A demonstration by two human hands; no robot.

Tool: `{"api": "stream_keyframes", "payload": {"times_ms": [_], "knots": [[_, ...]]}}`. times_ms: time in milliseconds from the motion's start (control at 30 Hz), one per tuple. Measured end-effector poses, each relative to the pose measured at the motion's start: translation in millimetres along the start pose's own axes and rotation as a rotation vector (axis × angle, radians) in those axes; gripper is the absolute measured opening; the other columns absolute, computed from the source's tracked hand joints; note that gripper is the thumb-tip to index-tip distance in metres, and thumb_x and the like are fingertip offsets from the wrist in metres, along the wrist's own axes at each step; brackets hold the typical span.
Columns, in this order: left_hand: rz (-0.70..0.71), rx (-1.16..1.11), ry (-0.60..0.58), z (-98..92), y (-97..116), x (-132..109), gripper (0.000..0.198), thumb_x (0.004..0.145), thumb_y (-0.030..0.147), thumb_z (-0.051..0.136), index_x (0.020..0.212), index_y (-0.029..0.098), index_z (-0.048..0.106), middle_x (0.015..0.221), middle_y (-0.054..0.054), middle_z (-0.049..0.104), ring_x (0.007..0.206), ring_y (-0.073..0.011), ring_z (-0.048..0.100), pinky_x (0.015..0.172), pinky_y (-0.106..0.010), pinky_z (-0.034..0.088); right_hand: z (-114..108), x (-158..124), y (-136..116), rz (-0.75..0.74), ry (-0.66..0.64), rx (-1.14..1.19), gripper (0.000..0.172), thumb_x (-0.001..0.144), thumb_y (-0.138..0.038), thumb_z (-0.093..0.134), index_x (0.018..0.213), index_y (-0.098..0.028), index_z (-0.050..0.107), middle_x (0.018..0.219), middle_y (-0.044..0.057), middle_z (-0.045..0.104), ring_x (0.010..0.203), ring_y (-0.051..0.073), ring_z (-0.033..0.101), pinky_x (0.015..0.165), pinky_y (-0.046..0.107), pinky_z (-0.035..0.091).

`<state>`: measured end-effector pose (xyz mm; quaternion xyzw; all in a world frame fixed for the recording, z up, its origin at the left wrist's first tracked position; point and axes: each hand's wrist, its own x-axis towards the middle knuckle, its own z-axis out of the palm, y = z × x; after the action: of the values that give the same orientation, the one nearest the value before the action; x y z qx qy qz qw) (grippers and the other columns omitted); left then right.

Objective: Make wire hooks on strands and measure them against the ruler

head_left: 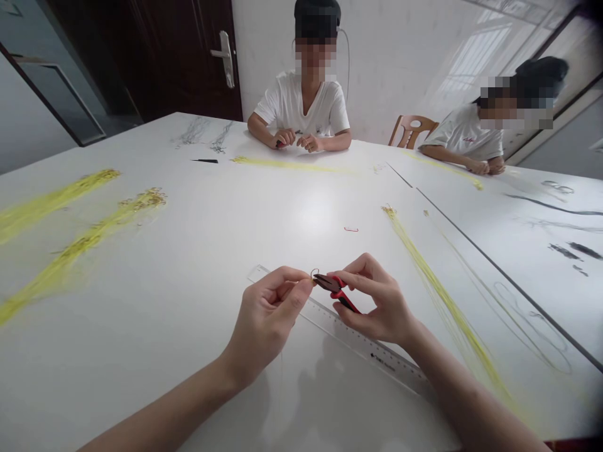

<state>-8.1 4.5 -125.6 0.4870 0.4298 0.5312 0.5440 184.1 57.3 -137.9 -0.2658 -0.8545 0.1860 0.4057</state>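
My left hand [271,314] is closed in a pinch on a small gold ring [314,273] with a thin thread hanging below. My right hand [377,301] is closed round red-handled pliers [335,289], whose dark jaws touch that ring. Both hands hover just above a clear plastic ruler [358,342] lying on the white table [198,263].
Bundles of yellow thread [80,242] lie at the left, another bundle [443,301] at the right. A small red loop [351,229] rests mid-table. Two people in white shirts sit across, hands on the table. A dark seam [471,242] separates an adjoining table holding dark strands.
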Motion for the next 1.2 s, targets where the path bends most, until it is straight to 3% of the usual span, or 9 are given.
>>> {"api": "stream_keyframes", "payload": {"times_ms": [933,1100,1200], "knots": [[-0.116,-0.092,-0.005,-0.2,3,0,0.022,0.086,0.041,0.054,0.076,0.021,0.053,0.047,0.011,0.016,0.040,-0.0034,0.011,0.034,-0.012,0.016,1,1,-5,0.067,-0.016,-0.062,0.037,0.075,-0.015,0.059,0.110,-0.029,0.060,0.082,0.002,0.049,0.071,0.013,0.049,0.056,0.029,0.045],[-0.142,-0.094,0.077,-1.1,2,2,0.023,0.084,0.040,0.058,0.073,0.021,0.053,0.047,0.011,0.016,0.041,-0.0033,0.008,0.033,-0.013,0.015,-15,4,2,0.088,0.010,-0.097,0.032,0.076,-0.027,0.058,0.108,-0.026,0.059,0.089,0.003,0.052,0.074,0.013,0.052,0.060,0.029,0.048],[-0.153,-0.087,0.127,-0.8,3,3,0.023,0.083,0.040,0.058,0.072,0.021,0.054,0.047,0.011,0.015,0.041,-0.0035,0.007,0.034,-0.013,0.015,-32,3,25,0.227,0.123,-0.259,0.030,0.080,-0.033,0.054,0.108,-0.022,0.057,0.095,0.006,0.050,0.078,0.015,0.051,0.065,0.033,0.048]]}}
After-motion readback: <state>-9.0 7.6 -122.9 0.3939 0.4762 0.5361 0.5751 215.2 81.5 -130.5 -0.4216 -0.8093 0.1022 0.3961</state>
